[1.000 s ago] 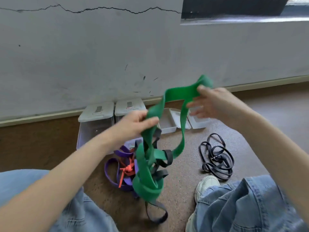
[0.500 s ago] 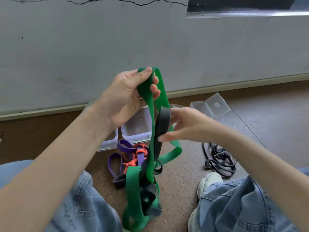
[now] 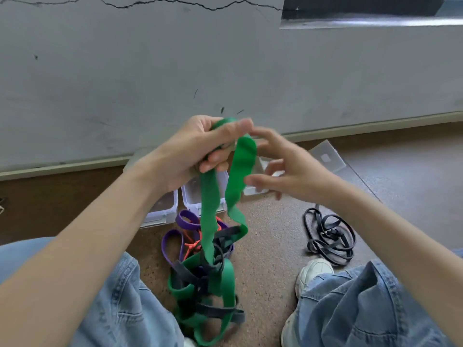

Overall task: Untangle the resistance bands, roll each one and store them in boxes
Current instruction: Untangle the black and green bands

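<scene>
My left hand (image 3: 190,151) grips the top loop of a wide green band (image 3: 209,221) and holds it up in front of the wall. The band hangs down in two strands to a knot between my knees, where a dark grey band (image 3: 215,311) winds through it. My right hand (image 3: 288,171) hovers just right of the green loop with fingers spread and blurred, holding nothing. A purple band (image 3: 172,244) and a thin orange band (image 3: 191,245) lie tangled on the floor behind the knot. Clear plastic boxes (image 3: 165,209) stand by the wall, partly hidden by my hands.
A thin black band (image 3: 330,236) lies in a loose heap on the floor at right. An open box lid (image 3: 325,156) shows behind my right hand. My jeans-clad legs and a white shoe (image 3: 313,274) frame the tangle. The grey wall is close ahead.
My right hand has let go of the dark grey band and risen beside the green loop. The grey band has dropped back into the knot. My left hand keeps its grip, slightly lower.
</scene>
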### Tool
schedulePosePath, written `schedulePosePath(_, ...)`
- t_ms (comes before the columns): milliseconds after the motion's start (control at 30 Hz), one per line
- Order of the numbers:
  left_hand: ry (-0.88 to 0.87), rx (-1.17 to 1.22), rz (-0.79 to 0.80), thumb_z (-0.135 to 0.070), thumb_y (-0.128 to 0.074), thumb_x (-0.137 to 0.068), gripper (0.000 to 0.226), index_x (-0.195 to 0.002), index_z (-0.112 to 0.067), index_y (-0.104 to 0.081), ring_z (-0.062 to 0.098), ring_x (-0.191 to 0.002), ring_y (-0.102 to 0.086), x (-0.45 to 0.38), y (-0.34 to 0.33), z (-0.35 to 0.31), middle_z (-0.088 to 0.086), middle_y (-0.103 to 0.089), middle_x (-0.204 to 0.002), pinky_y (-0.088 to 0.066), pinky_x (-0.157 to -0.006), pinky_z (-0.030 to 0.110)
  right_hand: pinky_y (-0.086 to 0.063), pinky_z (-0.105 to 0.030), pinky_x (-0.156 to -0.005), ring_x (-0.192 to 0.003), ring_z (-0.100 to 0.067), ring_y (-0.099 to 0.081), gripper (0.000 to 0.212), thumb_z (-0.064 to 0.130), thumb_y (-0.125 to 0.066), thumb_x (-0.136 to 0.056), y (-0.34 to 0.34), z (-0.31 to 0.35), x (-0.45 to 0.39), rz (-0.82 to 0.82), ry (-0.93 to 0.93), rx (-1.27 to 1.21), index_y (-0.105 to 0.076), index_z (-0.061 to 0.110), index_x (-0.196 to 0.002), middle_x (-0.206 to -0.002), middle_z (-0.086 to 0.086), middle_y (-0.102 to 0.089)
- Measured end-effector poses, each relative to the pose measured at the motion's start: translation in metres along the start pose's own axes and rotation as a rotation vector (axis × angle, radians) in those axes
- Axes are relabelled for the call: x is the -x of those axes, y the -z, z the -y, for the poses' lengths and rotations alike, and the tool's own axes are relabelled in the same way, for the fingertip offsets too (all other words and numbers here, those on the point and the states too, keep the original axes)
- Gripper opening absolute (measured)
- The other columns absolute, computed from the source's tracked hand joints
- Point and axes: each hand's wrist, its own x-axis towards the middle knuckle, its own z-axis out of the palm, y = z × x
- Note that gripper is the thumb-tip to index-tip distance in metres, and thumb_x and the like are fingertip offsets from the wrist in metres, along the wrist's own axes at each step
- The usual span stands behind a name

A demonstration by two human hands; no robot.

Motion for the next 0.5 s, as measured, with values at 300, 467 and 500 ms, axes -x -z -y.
schedulePosePath(300,0.218,-0.324,0.006,-0.037,-0.077,-0.067,0.055,-0.114,-0.026,-0.051,0.012,-0.107,-0.06,-0.005,-0.008,0.07,-0.004,-0.064,-0.113,-0.047,-0.096,0.034,-0.031,-0.019,-0.029,-0.029,-0.011,-0.043,0.023,0.0,-0.037,-0.091,-0.004,0.004,0.0,-0.185,-0.09,-0.227,-0.05,0.015,-0.103,-0.053,-0.007,-0.057)
schedulePosePath(467,0.277,-0.566,0.186,-0.019,-0.076,-0.076,0.03,-0.096,-0.004,-0.06,0.019,-0.085,-0.062,0.013,-0.03,0.122,0.01,-0.065,-0.093,-0.05,-0.079,0.028,-0.041,-0.02,-0.035,-0.037,-0.016,-0.053,0.032,-0.007,-0.03,-0.092,0.017,-0.002,-0.001,-0.384,-0.049,-0.913,-0.051,0.011,-0.108,-0.064,-0.009,-0.058)
schedulePosePath(500,0.283,-0.551,0.16,-0.015,-0.074,-0.078,0.025,-0.089,0.001,-0.059,0.021,-0.077,-0.061,0.013,-0.032,0.127,0.012,-0.064,-0.084,-0.05,-0.074,0.032,-0.044,-0.021,-0.036,-0.039,-0.018,-0.055,0.032,-0.007,-0.03,-0.092,0.019,-0.004,-0.002,-0.399,-0.057,-0.909,-0.051,0.012,-0.107,-0.066,-0.01,-0.059)
